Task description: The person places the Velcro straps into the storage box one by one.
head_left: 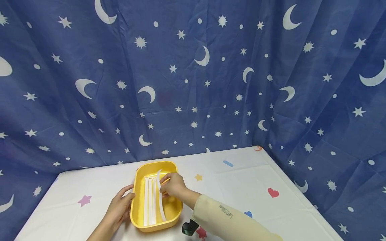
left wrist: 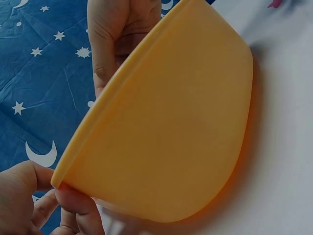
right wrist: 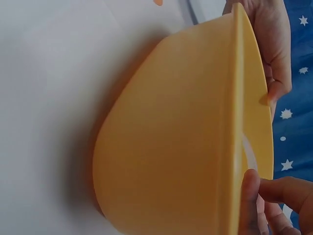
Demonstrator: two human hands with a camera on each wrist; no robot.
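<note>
A yellow plastic tub point(head_left: 137, 204) with rounded corners stands on the table. My left hand point(head_left: 120, 205) pinches its left rim; the left wrist view shows thumb and fingers of that hand point(left wrist: 73, 205) on either side of the edge. Inside the tub, several narrow white strips point(head_left: 149, 201) lie side by side lengthwise. My right hand point(head_left: 173, 185) reaches over the right rim and pinches another white strip point(head_left: 160, 197), which bows in a curve to the right of the others. In the right wrist view, part of this strip point(right wrist: 248, 152) shows beyond the rim, by the fingertips.
A white tablecloth point(head_left: 229, 187) with coloured stars and hearts covers the table. A small black object point(head_left: 190, 228) is below the right forearm. Blue curtains point(head_left: 187, 83) with moons and stars hang behind and to the right.
</note>
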